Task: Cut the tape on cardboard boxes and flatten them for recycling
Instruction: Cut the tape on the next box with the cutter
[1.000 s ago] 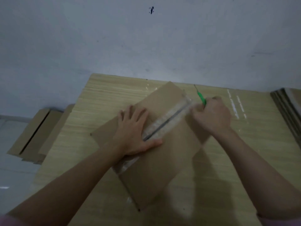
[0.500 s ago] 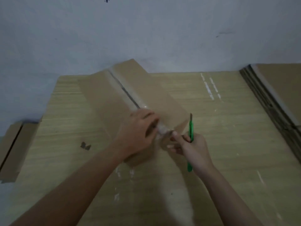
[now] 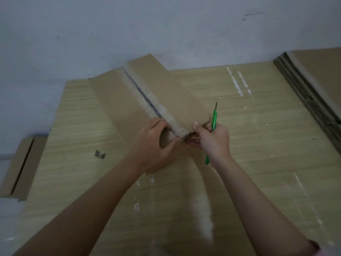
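Observation:
A long brown cardboard box [image 3: 118, 100] lies at an angle on the wooden table [image 3: 258, 145], its far end toward the wall. Clear tape [image 3: 156, 106] runs down its middle seam, which shows a dark slit. My left hand [image 3: 156, 145] grips the box's near end on the left flap, fingers curled over the edge. My right hand [image 3: 212, 139] holds a green-handled cutter [image 3: 213, 117], blade pointing away from me, while its thumb and fingers pinch the near edge of the right flap beside the seam.
A stack of flattened cardboard [image 3: 313, 85] lies at the table's right side. Another flat box [image 3: 20, 167] sits lower down beyond the table's left edge. A small dark scrap [image 3: 100, 154] lies on the table left of my hands. A pale wall stands behind.
The box was turned from lying flat under my left palm, so its seam now points away from me. Both hands moved to its near end; the cutter stays in my right hand.

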`<state>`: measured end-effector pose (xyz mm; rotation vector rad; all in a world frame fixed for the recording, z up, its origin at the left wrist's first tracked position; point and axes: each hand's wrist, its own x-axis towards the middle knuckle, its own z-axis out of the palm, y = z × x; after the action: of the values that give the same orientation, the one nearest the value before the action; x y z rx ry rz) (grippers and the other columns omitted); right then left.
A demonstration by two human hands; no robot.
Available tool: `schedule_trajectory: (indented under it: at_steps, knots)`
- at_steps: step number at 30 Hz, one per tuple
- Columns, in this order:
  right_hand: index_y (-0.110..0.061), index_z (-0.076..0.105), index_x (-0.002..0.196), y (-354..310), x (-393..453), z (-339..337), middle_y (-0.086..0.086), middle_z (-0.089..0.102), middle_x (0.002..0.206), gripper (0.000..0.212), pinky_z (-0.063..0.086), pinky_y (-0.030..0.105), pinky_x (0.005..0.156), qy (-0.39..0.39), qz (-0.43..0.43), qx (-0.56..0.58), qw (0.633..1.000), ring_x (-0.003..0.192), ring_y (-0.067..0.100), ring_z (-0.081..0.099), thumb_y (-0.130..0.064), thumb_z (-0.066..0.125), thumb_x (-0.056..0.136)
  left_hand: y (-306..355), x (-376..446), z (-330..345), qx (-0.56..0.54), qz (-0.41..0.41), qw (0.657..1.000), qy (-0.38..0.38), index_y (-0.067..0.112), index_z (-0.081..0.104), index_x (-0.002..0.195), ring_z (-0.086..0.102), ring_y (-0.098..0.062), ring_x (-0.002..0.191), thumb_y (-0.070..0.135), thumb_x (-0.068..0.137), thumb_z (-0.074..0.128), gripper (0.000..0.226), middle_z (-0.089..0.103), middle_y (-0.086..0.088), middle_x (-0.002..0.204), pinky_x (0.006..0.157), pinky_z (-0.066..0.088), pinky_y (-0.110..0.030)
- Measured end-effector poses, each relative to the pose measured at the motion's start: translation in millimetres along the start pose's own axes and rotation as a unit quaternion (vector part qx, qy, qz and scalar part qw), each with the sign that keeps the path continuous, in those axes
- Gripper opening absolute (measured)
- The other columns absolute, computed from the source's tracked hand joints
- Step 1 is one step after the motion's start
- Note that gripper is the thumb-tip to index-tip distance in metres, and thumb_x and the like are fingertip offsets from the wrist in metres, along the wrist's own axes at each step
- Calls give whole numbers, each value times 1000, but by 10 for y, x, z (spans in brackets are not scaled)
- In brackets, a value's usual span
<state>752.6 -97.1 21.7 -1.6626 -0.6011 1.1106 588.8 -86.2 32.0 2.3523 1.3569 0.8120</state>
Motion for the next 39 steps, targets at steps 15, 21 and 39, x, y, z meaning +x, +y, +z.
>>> schedule_trajectory:
  at_steps: [15,21,39]
  knots:
    - [0,62,66,-44,84,1,27,65,74,39,58,50,63,-1,-17,-33,999,64,35,69,-37,74,69,-73,129,-132,196,-73,965,-158,22,39,141,33,-21,127,87,52,16,113,36,-2,139,104,24,-34]
    - [-7,53,78,-126,-53,-137,14,59,79,32,55,32,53,-76,-17,27,997,53,20,64,-32,46,98,45,257,-179,116,-131,954,-244,28,19,149,-7,-18,143,78,56,37,107,5,13,157,111,-7,-49]
    - [-30,48,135,-514,-470,-230,-8,49,94,45,38,20,50,-39,-150,55,986,51,1,43,-10,47,95,472,848,-391,70,-101,991,-55,32,65,106,27,-6,116,83,43,34,87,54,19,123,90,11,-34]
